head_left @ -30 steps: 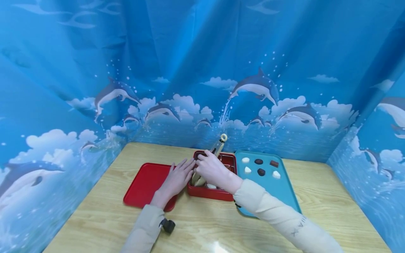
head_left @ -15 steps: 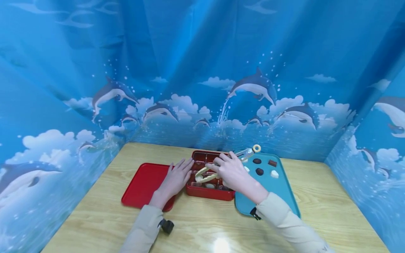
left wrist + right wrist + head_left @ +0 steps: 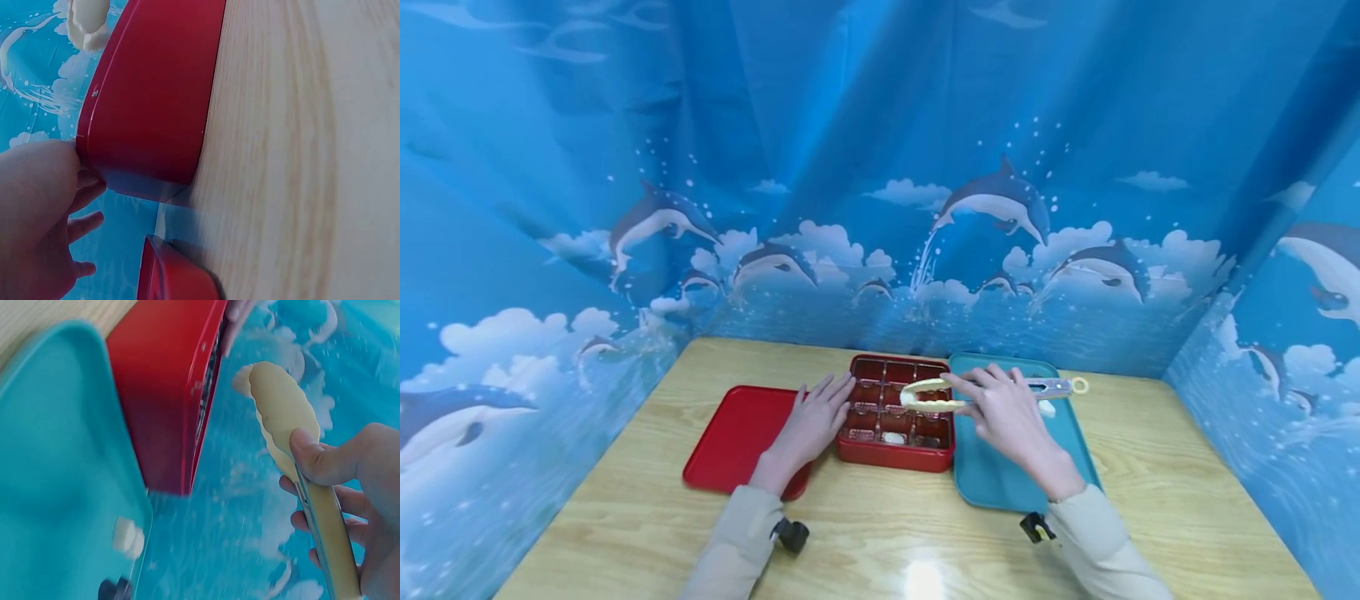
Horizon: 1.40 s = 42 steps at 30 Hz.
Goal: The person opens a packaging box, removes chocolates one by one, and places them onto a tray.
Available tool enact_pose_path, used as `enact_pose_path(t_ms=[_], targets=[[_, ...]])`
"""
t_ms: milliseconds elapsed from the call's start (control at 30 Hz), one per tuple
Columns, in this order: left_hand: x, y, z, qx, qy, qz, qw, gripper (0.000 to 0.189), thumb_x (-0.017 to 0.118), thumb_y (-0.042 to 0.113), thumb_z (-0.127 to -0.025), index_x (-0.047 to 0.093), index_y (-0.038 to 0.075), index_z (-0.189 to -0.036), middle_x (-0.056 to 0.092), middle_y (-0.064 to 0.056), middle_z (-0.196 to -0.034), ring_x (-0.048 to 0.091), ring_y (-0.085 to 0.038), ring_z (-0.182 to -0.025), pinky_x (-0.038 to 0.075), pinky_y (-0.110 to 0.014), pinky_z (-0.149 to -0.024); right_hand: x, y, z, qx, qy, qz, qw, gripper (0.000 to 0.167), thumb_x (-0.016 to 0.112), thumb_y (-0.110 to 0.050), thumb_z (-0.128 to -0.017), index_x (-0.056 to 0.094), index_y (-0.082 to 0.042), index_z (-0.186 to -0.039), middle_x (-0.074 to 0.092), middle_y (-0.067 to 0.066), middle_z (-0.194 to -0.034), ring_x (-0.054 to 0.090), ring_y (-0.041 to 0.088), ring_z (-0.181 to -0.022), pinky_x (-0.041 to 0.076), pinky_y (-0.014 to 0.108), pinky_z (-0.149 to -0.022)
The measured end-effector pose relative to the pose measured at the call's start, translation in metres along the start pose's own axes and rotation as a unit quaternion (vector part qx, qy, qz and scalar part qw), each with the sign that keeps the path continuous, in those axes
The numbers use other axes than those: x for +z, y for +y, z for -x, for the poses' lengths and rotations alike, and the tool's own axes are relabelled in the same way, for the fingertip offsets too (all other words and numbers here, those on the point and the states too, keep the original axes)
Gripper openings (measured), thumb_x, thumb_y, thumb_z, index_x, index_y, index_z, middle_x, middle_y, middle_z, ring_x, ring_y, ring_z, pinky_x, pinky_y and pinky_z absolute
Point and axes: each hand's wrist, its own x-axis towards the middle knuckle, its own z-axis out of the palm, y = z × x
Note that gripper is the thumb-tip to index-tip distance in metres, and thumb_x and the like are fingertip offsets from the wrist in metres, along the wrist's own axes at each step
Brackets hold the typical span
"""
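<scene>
My right hand (image 3: 1006,417) grips cream-coloured tongs (image 3: 281,406), thumb on one arm and fingers on the other. Between the tong tips is a small white piece (image 3: 908,399). The tips hang over a red box (image 3: 895,454) divided into compartments by a clear insert. One white piece (image 3: 893,437) lies in a front compartment; the contents of the others are hard to make out. With fingers extended, my left hand (image 3: 808,425) rests against the box's left rim. In the left wrist view, the red side wall (image 3: 150,94) stands beside that hand.
A red lid (image 3: 737,437) lies flat on the left, partly under my left forearm. Right of the box is a teal tray (image 3: 1000,487). White pieces (image 3: 125,536) and a dark piece (image 3: 115,589) sit on it, partly hidden by my right hand in the head view.
My right hand has moved right with the tongs, which have swung from pointing toward me to lying sideways. Their tips have moved up and right from the box's front left. The left hand stays put.
</scene>
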Motion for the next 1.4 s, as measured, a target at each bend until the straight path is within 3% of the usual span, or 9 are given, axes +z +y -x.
enact_pose_path(t_ms=[333, 567, 700, 900, 1133, 1400], targets=[[-0.002, 0.002, 0.0, -0.003, 0.001, 0.009, 0.9999, 0.052, 0.055, 0.024, -0.105, 0.045, 0.01, -0.154, 0.043, -0.011, -0.158, 0.034, -0.037, -0.147, 0.026, -0.068, -0.115, -0.006, 0.042, 0.035, 0.073, 0.002, 0.016, 0.9972, 0.054, 0.085, -0.018, -0.081, 0.069, -0.018, -0.133, 0.073, 0.006, -0.104, 0.06, 0.029, -0.089, 0.04, 0.04, -0.066], [-0.002, 0.002, 0.001, -0.005, 0.003, 0.015, 0.9999, 0.052, 0.055, 0.023, -0.105, 0.044, 0.01, -0.154, 0.042, -0.011, -0.159, 0.034, -0.038, -0.148, 0.025, -0.068, -0.115, -0.009, 0.056, 0.053, 0.108, -0.043, 0.035, 0.9925, 0.051, 0.085, -0.014, -0.081, 0.071, -0.016, -0.13, 0.073, 0.01, -0.105, 0.059, 0.03, -0.084, 0.035, 0.039, -0.063], [-0.002, 0.001, 0.001, -0.009, 0.004, 0.022, 0.9997, 0.052, 0.055, 0.024, -0.105, 0.044, 0.011, -0.154, 0.043, -0.011, -0.158, 0.034, -0.038, -0.147, 0.025, -0.068, -0.115, -0.009, 0.06, 0.058, 0.127, -0.082, 0.03, 0.988, 0.049, 0.083, -0.014, -0.083, 0.071, -0.015, -0.131, 0.073, 0.012, -0.11, 0.063, 0.036, -0.095, 0.038, 0.043, -0.066], [-0.002, 0.002, 0.0, -0.009, 0.0, 0.022, 0.9997, 0.052, 0.055, 0.024, -0.105, 0.044, 0.011, -0.155, 0.042, -0.011, -0.159, 0.033, -0.038, -0.148, 0.023, -0.068, -0.116, -0.006, 0.061, 0.064, 0.14, -0.125, 0.025, 0.9819, 0.047, 0.083, -0.016, -0.084, 0.071, -0.015, -0.13, 0.072, 0.011, -0.108, 0.056, 0.029, -0.085, 0.034, 0.038, -0.064], [0.0, 0.001, 0.001, 0.004, 0.006, 0.008, 0.9999, 0.051, 0.055, 0.023, -0.105, 0.046, 0.01, -0.153, 0.044, -0.011, -0.157, 0.035, -0.038, -0.147, 0.025, -0.069, -0.114, -0.005, 0.058, 0.065, 0.144, -0.136, 0.026, 0.9799, 0.046, 0.083, -0.015, -0.084, 0.072, -0.013, -0.128, 0.072, 0.01, -0.108, 0.05, 0.024, -0.079, 0.031, 0.037, -0.063], [0.0, 0.0, 0.001, 0.002, 0.007, 0.011, 0.9999, 0.052, 0.056, 0.024, -0.105, 0.045, 0.01, -0.154, 0.044, -0.011, -0.158, 0.034, -0.038, -0.147, 0.025, -0.069, -0.114, -0.003, 0.057, 0.066, 0.141, -0.147, 0.013, 0.979, 0.046, 0.082, -0.016, -0.085, 0.072, -0.015, -0.129, 0.071, 0.007, -0.102, 0.055, 0.026, -0.085, 0.034, 0.039, -0.065]])
